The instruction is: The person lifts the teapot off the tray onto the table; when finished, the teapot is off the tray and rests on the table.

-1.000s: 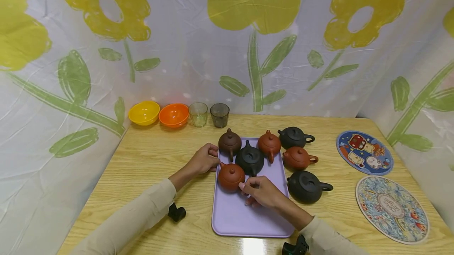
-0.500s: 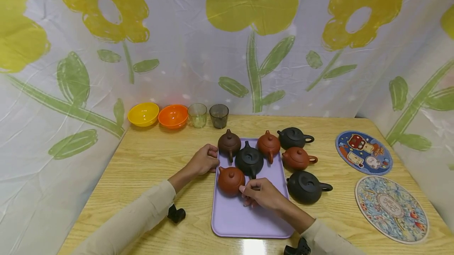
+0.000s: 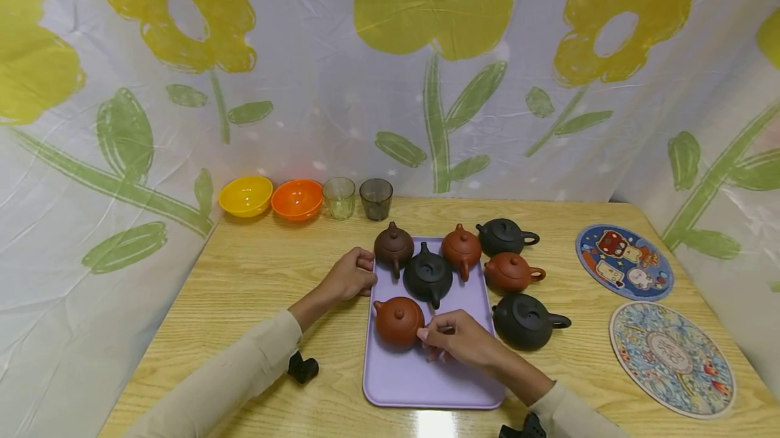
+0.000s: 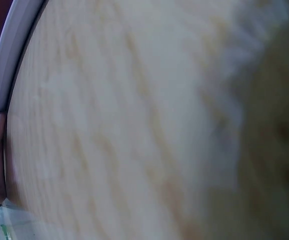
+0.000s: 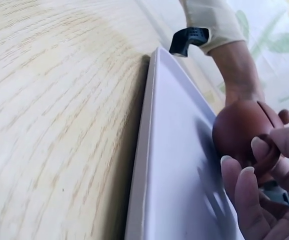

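- A tabletop set up for recording, by the look of it; whether it stands in a home, an office or a studio cannot be told.
- Printed cloth [image 3: 329,99] with big yellow flowers hangs behind the wood-grain table [image 3: 329,390] and along both sides, making a screened booth.
- Small black devices [image 3: 302,367] are worn at the wrists [image 3: 298,317].
- Seven teapots [image 3: 527,321] stand on and beside a lilac tray [image 3: 426,387].
- Two bowls [image 3: 246,196] and two glasses [image 3: 376,199] line the back edge; two round mats [image 3: 673,359] lie at the right.
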Tool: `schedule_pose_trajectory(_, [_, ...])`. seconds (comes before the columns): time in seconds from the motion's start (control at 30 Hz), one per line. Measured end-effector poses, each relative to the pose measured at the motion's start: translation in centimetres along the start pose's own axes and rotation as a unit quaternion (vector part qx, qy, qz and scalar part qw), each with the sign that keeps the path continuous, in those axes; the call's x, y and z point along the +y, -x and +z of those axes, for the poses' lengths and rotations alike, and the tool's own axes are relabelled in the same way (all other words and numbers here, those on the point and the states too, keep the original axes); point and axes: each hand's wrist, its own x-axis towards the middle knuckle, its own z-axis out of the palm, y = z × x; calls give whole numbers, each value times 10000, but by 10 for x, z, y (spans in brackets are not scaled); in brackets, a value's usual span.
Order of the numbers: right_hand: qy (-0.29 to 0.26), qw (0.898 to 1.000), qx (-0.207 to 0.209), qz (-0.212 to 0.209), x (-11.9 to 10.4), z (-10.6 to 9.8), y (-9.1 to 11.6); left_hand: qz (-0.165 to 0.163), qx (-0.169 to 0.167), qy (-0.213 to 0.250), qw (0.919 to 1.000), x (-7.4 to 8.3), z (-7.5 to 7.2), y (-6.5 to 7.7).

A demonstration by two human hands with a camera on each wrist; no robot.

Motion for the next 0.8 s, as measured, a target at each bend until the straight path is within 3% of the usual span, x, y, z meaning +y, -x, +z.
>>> schedule_pose_trajectory(0.3, [365,9977,-322,-480,0,-11,9,-7,-55,27,10000,0,0,1])
schedule_pose_trajectory(0.8, [506,9958,-528,-559,2,-35,24,-68,-83,29,9999,2,-2,0])
